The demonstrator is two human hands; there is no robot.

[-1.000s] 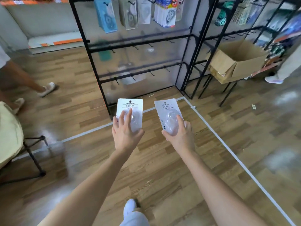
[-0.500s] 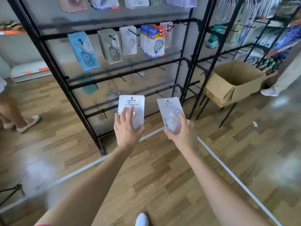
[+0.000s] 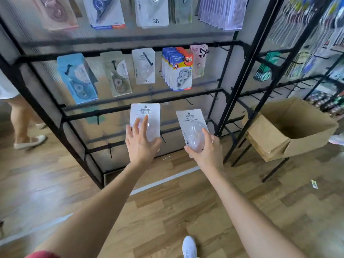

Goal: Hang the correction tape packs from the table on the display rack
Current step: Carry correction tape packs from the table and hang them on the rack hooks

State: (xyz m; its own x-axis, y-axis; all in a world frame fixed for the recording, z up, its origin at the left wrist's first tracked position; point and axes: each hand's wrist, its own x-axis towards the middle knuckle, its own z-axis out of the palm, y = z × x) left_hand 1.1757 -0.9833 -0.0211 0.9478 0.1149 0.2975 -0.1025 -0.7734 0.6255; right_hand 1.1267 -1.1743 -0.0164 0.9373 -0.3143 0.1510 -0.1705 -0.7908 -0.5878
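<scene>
**A:** From the head view, what writing can you read?

**B:** On the display rack (image 3: 130, 51), in the middle row, a white hung pack (image 3: 143, 66) says "36" at its foot. Just right of it, the blue-and-yellow packs (image 3: 177, 71) carry a red "36" badge and a yellow "PET" disc. On the rack's top row a clear pack (image 3: 151, 13) also shows "36". The two packs I hold have printed headers, but they are too blurred for me to read.

**A:** And your grips?

**B:** My left grip (image 3: 141, 146) holds the left correction tape pack (image 3: 145, 113) upright in front of the rack's lower bars. The fingers are spread over its clear blister. My right grip (image 3: 204, 151) clasps the right correction tape pack (image 3: 189, 119) by its lower half, thumb on the blister. Its top leans slightly left, also before the lower bars. Both packs are in the air, not on a hook. A cardboard box (image 3: 297, 127) sits right of the rack.
</scene>
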